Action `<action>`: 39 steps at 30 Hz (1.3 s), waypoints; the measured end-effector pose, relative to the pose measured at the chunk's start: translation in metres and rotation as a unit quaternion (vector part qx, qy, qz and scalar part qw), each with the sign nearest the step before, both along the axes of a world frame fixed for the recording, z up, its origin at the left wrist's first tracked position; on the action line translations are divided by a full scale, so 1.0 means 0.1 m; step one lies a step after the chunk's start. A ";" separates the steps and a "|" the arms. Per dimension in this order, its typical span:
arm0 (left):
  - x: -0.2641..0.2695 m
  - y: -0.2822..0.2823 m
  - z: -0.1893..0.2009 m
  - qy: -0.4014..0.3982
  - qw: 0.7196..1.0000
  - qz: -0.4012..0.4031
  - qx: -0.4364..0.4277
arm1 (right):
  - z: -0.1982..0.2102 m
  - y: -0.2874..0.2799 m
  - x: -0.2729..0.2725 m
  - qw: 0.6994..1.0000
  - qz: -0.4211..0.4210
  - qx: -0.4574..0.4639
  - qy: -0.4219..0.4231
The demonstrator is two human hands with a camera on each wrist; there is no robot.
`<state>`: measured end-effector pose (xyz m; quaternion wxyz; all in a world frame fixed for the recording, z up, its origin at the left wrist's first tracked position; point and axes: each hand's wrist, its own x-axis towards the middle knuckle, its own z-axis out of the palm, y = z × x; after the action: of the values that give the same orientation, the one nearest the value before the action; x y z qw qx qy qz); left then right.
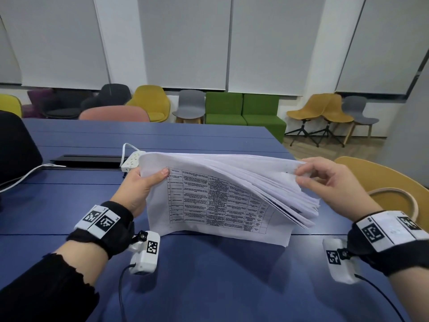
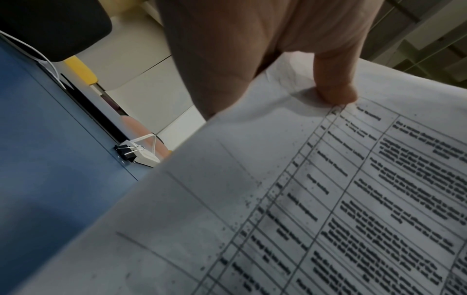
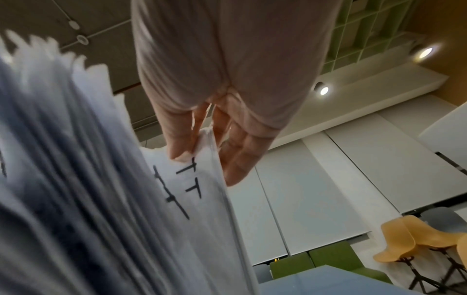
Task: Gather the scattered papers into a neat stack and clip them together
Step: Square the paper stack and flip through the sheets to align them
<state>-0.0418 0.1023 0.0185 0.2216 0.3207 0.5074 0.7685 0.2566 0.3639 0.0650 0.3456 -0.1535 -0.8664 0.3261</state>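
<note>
Head view: a thick stack of papers (image 1: pixel 222 196) is held upright over the blue surface (image 1: pixel 209 275), its lower edge resting on that surface and its upper part bowed over toward the person. The front sheet carries a printed table. Sheet edges on the right side are fanned and uneven, not squared.

Left hand (image 1: pixel 139 187): grip closed on the stack's upper left corner, thumb pressed on the front sheet at the corner of the table, fingers hidden behind the paper. The left wrist view confirms the thumb (image 2: pixel 336 87) flat against the printed sheet.

Right hand (image 1: pixel 325 180): grip pinching the upper right corner of the stack between thumb and fingertips. The right wrist view shows the thumb (image 3: pixel 177 139) on one face of a sheet and the fingers (image 3: pixel 242 155) on the other, with many loose sheet edges beside them; how many sheets are inside the pinch cannot be told.

A black binder clip (image 2: pixel 128 152) lies on the surface in the left wrist view, just beside a white power strip (image 2: pixel 146 157), well apart from both hands. In the head view the power strip (image 1: pixel 132 159) sits behind the stack's left corner, its white cable looping up; the clip is hidden there.

Coloured chairs (image 1: pixel 151 103) and a green sofa (image 1: pixel 243 110) stand along the far wall.
</note>
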 end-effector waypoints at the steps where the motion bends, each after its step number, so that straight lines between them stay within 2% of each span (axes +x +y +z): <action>1: 0.00 0.00 0.00 -0.001 1.000 0.001 0.002 | -0.01 -0.02 0.00 1.000 0.007 -0.006 0.004; 4: 0.01 0.00 0.00 0.002 1.000 0.001 0.003 | -0.07 -0.09 0.02 0.999 0.018 -0.035 0.031; 8: 0.01 0.00 0.00 -0.003 1.000 0.006 -0.002 | -0.09 -0.22 0.05 0.998 0.016 0.030 0.056; 14: 0.04 0.03 0.00 -0.018 0.999 0.034 -0.018 | -0.13 -0.58 0.21 0.992 0.029 0.056 0.107; 17: 0.05 0.04 0.01 -0.017 0.998 0.049 -0.028 | -0.19 -0.80 0.21 0.988 0.025 0.136 0.062; 20: 0.05 0.04 0.00 -0.012 0.998 0.052 -0.033 | -0.29 -0.77 0.17 0.981 -0.021 0.192 0.022; 28: 0.07 0.03 0.01 -0.007 0.999 0.046 -0.026 | -0.28 -0.56 0.13 0.983 -0.088 0.155 0.049; 33: 0.07 0.04 0.01 -0.014 0.999 0.045 -0.018 | -0.23 -0.43 0.08 0.978 -0.116 0.172 0.033; 39: 0.05 0.03 0.00 -0.007 0.999 0.033 -0.016 | -0.18 -0.31 -0.03 0.974 -0.157 0.155 0.051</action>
<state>-0.0363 0.1054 0.0186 0.2050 0.2951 0.5281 0.7694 0.2536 0.3332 0.0466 0.4558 -0.2152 -0.8527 0.1374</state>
